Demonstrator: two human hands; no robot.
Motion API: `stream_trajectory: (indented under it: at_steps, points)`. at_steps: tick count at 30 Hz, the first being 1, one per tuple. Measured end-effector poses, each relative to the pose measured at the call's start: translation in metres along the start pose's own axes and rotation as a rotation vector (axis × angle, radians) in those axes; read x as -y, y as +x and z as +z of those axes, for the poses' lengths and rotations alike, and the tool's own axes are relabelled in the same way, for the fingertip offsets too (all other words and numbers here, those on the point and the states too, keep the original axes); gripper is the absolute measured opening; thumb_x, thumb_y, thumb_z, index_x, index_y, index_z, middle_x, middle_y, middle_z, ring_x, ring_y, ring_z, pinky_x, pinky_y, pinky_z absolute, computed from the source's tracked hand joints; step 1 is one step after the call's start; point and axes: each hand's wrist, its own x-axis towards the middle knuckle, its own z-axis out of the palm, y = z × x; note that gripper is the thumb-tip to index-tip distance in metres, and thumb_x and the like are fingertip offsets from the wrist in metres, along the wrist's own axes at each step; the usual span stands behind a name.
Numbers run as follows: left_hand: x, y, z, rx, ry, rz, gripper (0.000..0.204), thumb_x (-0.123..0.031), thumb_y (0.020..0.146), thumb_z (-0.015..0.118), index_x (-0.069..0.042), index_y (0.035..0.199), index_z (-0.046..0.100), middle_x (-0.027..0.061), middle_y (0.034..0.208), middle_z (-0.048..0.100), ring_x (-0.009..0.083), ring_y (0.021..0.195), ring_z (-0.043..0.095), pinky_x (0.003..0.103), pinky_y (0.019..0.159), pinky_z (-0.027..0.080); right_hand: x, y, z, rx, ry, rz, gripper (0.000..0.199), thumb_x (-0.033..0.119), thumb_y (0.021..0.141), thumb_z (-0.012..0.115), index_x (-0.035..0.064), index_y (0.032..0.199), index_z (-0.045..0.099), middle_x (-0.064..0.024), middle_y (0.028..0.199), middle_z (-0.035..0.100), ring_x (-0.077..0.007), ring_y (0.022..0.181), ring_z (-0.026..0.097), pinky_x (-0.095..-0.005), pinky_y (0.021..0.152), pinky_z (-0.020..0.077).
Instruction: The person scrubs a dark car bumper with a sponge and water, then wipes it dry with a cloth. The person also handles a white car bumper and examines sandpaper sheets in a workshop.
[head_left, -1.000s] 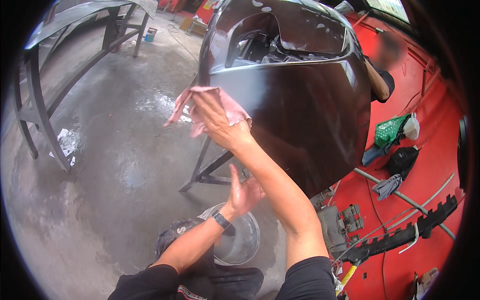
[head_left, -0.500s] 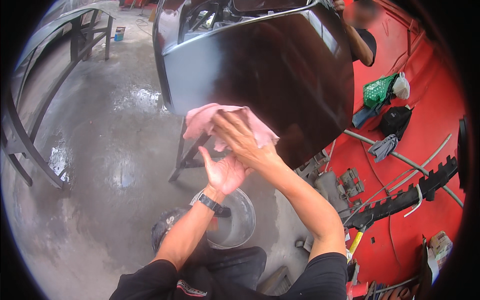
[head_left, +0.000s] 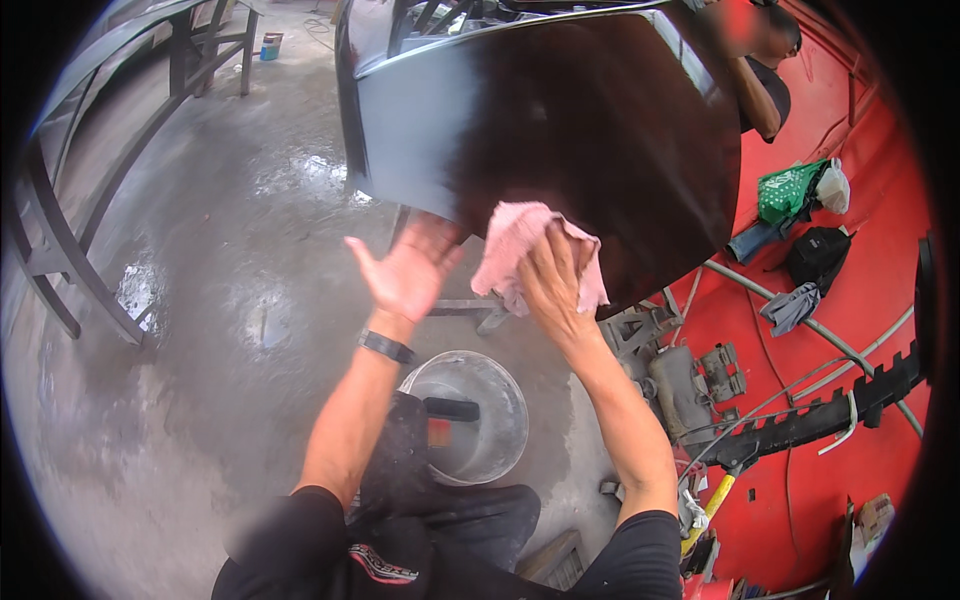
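A glossy dark car panel (head_left: 590,130), which looks like a door, stands tilted before me with a pale grey patch (head_left: 400,130) at its left side. Against its lower edge my right hand (head_left: 553,285) is closed on a crumpled pink cloth (head_left: 510,240). My left hand (head_left: 408,275) is apart from the cloth, palm up with fingers spread, by the panel's lower left edge. Its fingertips are slightly blurred, so I cannot tell whether they touch the panel. Below my hands stands a bucket of water (head_left: 522,430) with a black block (head_left: 452,409) in it.
Another person's arm (head_left: 757,100) is at the panel's upper right. A grey metal frame (head_left: 75,255) stands at left on the wet concrete floor (head_left: 220,400). On the red floor at right are a green bag (head_left: 785,195), a black bag (head_left: 818,255), pipes and a black toothed bar (head_left: 800,425).
My hands have moved apart: the right one slid rightward along the panel with the pink cloth, while the left went left and up. The whole view has shifted slightly.
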Motion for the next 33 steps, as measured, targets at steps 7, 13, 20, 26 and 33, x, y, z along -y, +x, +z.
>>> stream_trajectory:
  at_steps: [7,13,20,26,33]
  points:
    - [-0.079,0.004,-0.002,0.088,0.040,0.044,0.126,-0.099,0.073,0.010,-0.002,0.150,0.037,0.0137,0.154,0.040,0.0303,0.145,0.030,0.056,0.120,0.015,0.058,0.101,0.037,-0.074,-0.132,-0.085,0.059,0.023,0.077,0.061,0.0107,0.135,0.059,-0.0105,0.151,0.045,-0.0249,0.142,0.042,-0.0522,0.115,0.0349]
    - [-0.091,-0.003,0.034,-0.113,0.137,0.115,0.123,-0.097,0.076,0.016,-0.003,0.151,0.036,0.0123,0.149,0.044,0.0275,0.139,0.034,0.054,0.115,0.023,0.083,0.144,0.047,-0.181,-0.253,-0.111,0.068,0.027,0.081,0.061,0.0108,0.146,0.047,-0.0085,0.156,0.036,-0.0251,0.149,0.029,-0.0434,0.123,0.0237]
    - [-0.089,-0.001,0.006,-0.006,0.176,0.005,0.128,-0.098,0.074,0.010,0.002,0.148,0.037,0.0100,0.148,0.046,0.0228,0.135,0.039,0.054,0.108,0.027,0.014,0.012,0.001,0.065,-0.244,0.008,0.060,0.022,0.080,0.062,0.0133,0.139,0.055,-0.0008,0.148,0.045,-0.0181,0.144,0.036,-0.0422,0.117,0.0316]
    - [-0.080,-0.002,0.004,0.000,0.172,0.010,0.123,-0.097,0.075,0.019,0.001,0.149,0.033,0.0098,0.148,0.042,0.0238,0.138,0.033,0.056,0.106,0.029,-0.016,-0.108,0.016,-0.022,-0.061,0.220,0.035,0.019,0.074,0.067,0.0161,0.108,0.069,-0.0014,0.143,0.050,-0.0228,0.135,0.046,-0.0505,0.110,0.0349]
    - [-0.090,-0.003,0.002,-0.005,0.213,0.005,0.116,-0.095,0.078,0.021,-0.003,0.144,0.042,0.0087,0.147,0.045,0.0227,0.139,0.034,0.056,0.107,0.029,-0.080,-0.087,-0.018,-0.211,0.300,0.303,0.046,0.015,0.075,0.067,0.0099,0.121,0.065,-0.0160,0.144,0.048,-0.0401,0.139,0.041,-0.0597,0.113,0.0229]
